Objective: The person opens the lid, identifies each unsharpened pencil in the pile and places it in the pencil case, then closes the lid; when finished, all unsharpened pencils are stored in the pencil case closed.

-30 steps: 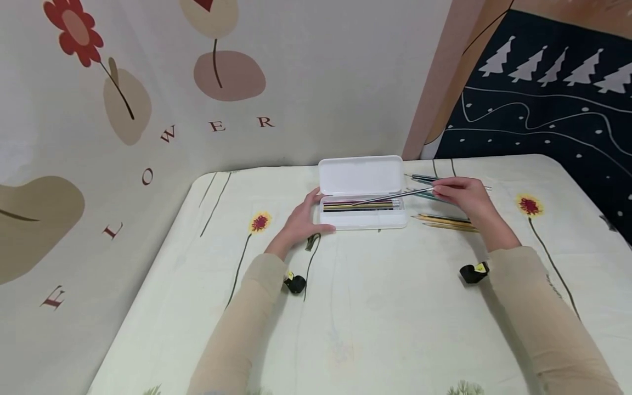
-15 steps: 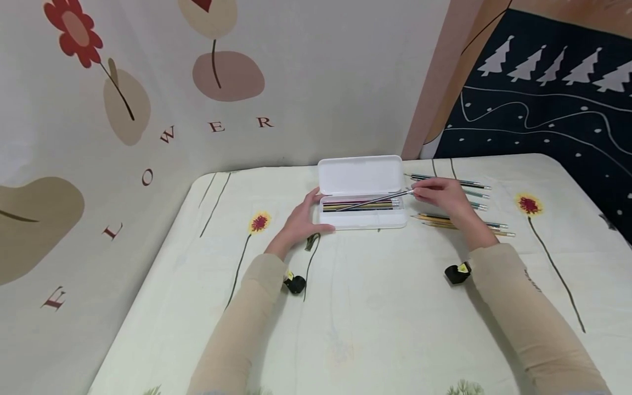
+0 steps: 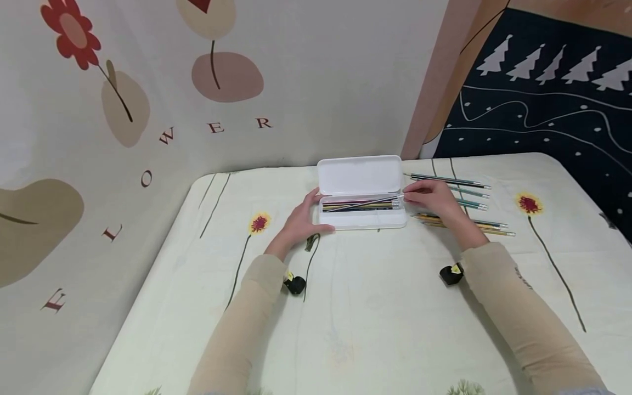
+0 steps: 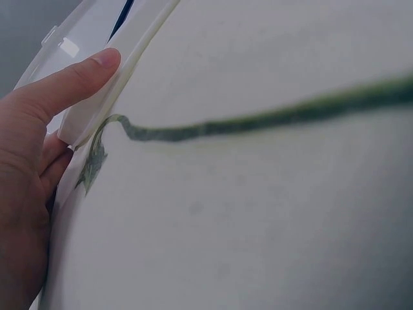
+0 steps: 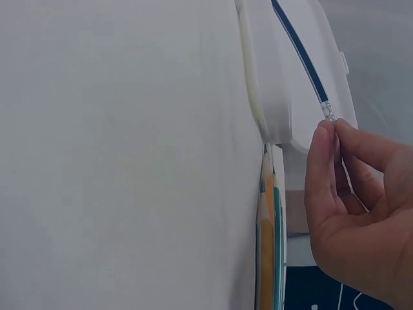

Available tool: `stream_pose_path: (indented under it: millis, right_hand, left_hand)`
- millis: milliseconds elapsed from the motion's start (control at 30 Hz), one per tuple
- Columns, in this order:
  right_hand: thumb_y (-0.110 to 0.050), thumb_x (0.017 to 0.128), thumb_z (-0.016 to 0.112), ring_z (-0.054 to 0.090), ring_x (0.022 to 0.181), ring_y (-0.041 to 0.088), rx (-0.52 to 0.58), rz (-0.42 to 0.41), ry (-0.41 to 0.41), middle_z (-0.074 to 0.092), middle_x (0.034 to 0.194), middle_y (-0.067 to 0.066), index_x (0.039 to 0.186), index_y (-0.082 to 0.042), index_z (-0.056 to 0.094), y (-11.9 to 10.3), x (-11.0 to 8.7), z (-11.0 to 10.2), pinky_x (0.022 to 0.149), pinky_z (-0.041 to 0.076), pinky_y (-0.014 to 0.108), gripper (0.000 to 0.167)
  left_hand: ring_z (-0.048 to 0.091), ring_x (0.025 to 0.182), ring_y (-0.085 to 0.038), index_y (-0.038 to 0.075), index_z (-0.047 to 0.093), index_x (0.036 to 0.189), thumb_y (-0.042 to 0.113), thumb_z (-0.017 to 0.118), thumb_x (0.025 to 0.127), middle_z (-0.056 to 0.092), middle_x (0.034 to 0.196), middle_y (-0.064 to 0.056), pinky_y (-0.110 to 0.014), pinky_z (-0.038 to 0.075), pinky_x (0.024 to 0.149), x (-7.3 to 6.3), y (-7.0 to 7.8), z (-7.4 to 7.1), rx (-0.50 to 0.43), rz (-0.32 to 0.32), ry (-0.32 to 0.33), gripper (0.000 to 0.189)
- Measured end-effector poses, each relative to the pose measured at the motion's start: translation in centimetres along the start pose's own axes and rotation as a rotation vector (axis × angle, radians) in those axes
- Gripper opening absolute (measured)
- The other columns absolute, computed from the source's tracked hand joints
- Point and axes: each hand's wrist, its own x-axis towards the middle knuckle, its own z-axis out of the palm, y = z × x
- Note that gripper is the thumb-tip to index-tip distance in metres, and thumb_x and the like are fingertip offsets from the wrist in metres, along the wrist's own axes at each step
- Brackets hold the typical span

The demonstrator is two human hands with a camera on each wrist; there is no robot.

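A white pencil case lies open on the table, its lid tipped back. Several pencils lie side by side in its far part. My left hand grips the case's left end; in the left wrist view the thumb presses on the near wall, with fingers behind the end. My right hand is at the case's right end, pinching a pencil by its eraser end. That pencil looks dark blue in the right wrist view and slants across the others inside the case.
To the right of the case lie more pencils: dark ones at the back, teal ones in the middle, yellow ones nearer. A cloth-covered wall rises behind the table. Black wrist cameras hang by both sleeves.
My right hand has moved left and slightly down, carrying the pencil from over the case's right side into it. The left hand and the case have stayed put.
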Motion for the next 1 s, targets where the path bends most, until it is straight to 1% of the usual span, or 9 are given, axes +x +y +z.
stream_pose_path:
  millis: [100, 200, 267, 333, 467, 633, 700, 900, 1000]
  right_hand:
    - [-0.015, 0.095, 0.067, 0.059, 0.080, -0.008, -0.051, -0.007, -0.001, 0.064, 0.110, 0.001, 0.125, 0.005, 0.064, 0.0, 0.1, 0.3, 0.074, 0.052, 0.007, 0.036]
    - [-0.016, 0.096, 0.067, 0.056, 0.084, -0.004, -0.116, -0.026, -0.005, 0.063, 0.123, 0.014, 0.124, 0.002, 0.065, -0.1, 0.3, 0.5, 0.073, 0.049, 0.007, 0.034]
    - [-0.017, 0.096, 0.067, 0.055, 0.086, -0.001, -0.153, -0.037, -0.004, 0.063, 0.126, 0.018, 0.123, 0.001, 0.066, -0.1, 0.3, 0.5, 0.073, 0.048, 0.008, 0.033]
    - [-0.019, 0.096, 0.067, 0.055, 0.087, 0.001, -0.176, -0.038, -0.004, 0.063, 0.125, 0.019, 0.123, 0.000, 0.067, -0.2, 0.3, 0.5, 0.073, 0.047, 0.010, 0.033]
    - [-0.022, 0.096, 0.066, 0.055, 0.087, 0.003, -0.202, -0.028, -0.005, 0.066, 0.120, 0.011, 0.123, -0.004, 0.068, -0.2, 0.2, 0.2, 0.073, 0.047, 0.011, 0.032]
    - [-0.022, 0.096, 0.067, 0.058, 0.082, -0.002, -0.176, -0.029, -0.015, 0.068, 0.102, -0.006, 0.123, -0.002, 0.067, 0.0, 0.1, -0.7, 0.073, 0.051, 0.011, 0.033]
    - [-0.022, 0.096, 0.067, 0.058, 0.081, -0.004, -0.168, -0.025, -0.017, 0.067, 0.098, -0.011, 0.123, -0.002, 0.066, 0.1, 0.0, -1.0, 0.073, 0.052, 0.011, 0.034]
    - [-0.020, 0.099, 0.063, 0.060, 0.083, -0.008, -0.132, -0.007, -0.027, 0.065, 0.103, -0.011, 0.128, 0.000, 0.062, -0.1, -0.2, -2.0, 0.077, 0.055, 0.012, 0.036]
    - [-0.021, 0.098, 0.063, 0.060, 0.083, -0.009, -0.104, -0.012, -0.022, 0.064, 0.099, -0.016, 0.129, 0.001, 0.061, 0.0, -0.3, -2.5, 0.077, 0.055, 0.012, 0.038]
  left_hand:
    - [0.029, 0.151, -0.028, 0.023, 0.012, 0.160, 0.041, 0.085, 0.076, 0.038, 0.161, 0.001, -0.051, 0.024, 0.124, 0.0, 0.0, 0.0, 0.004, 0.001, 0.003, 0.113]
    - [0.030, 0.151, -0.028, 0.022, 0.012, 0.160, 0.041, 0.085, 0.076, 0.039, 0.160, 0.000, -0.050, 0.024, 0.124, 0.0, 0.0, 0.0, 0.004, 0.008, 0.008, 0.113]
    - [0.030, 0.151, -0.028, 0.022, 0.013, 0.160, 0.041, 0.085, 0.076, 0.039, 0.160, 0.000, -0.051, 0.024, 0.124, 0.0, -0.1, 0.0, -0.003, 0.008, 0.008, 0.113]
    - [0.030, 0.151, -0.029, 0.023, 0.013, 0.160, 0.041, 0.085, 0.076, 0.039, 0.160, 0.001, -0.051, 0.024, 0.124, 0.0, -0.1, 0.0, -0.012, 0.005, 0.006, 0.113]
    - [0.030, 0.151, -0.029, 0.024, 0.013, 0.160, 0.042, 0.086, 0.075, 0.039, 0.160, 0.001, -0.051, 0.024, 0.124, 0.1, -0.3, 0.0, -0.022, -0.002, 0.002, 0.113]
    - [0.030, 0.151, -0.029, 0.024, 0.013, 0.160, 0.042, 0.086, 0.075, 0.040, 0.160, 0.002, -0.051, 0.025, 0.124, 0.1, -0.3, 0.0, -0.020, 0.002, 0.005, 0.113]
    - [0.030, 0.151, -0.029, 0.024, 0.013, 0.160, 0.041, 0.086, 0.075, 0.040, 0.160, 0.002, -0.051, 0.024, 0.124, 0.1, -0.3, 0.1, -0.020, 0.003, 0.006, 0.113]
    - [0.030, 0.151, -0.029, 0.024, 0.013, 0.160, 0.041, 0.086, 0.075, 0.040, 0.160, 0.002, -0.051, 0.024, 0.124, 0.0, -0.3, 0.1, -0.026, 0.003, 0.009, 0.113]
    - [0.030, 0.151, -0.029, 0.023, 0.014, 0.160, 0.040, 0.086, 0.075, 0.040, 0.160, 0.002, -0.051, 0.025, 0.124, 0.0, -0.3, 0.1, -0.026, 0.009, 0.011, 0.113]
